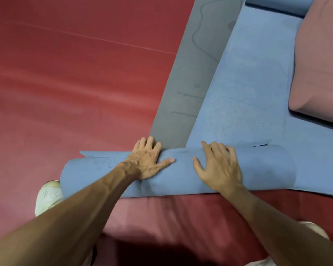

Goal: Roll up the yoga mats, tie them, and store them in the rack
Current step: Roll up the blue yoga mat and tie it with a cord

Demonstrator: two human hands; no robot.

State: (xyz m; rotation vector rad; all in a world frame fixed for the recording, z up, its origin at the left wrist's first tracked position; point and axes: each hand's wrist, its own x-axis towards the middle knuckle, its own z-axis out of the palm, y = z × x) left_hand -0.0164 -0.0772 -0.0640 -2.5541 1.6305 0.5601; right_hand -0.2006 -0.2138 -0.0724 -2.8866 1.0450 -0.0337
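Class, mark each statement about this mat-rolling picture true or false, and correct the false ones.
1. Both the left hand and the right hand rest on the rolled part of the blue mat. True.
2. The blue mat is fully rolled up. False: much of it lies flat beyond the roll.
3. A grey mat lies beside the blue one. True.
4. The floor is green. False: it is red.
5. A strap is tied round the roll. False: no strap shows.
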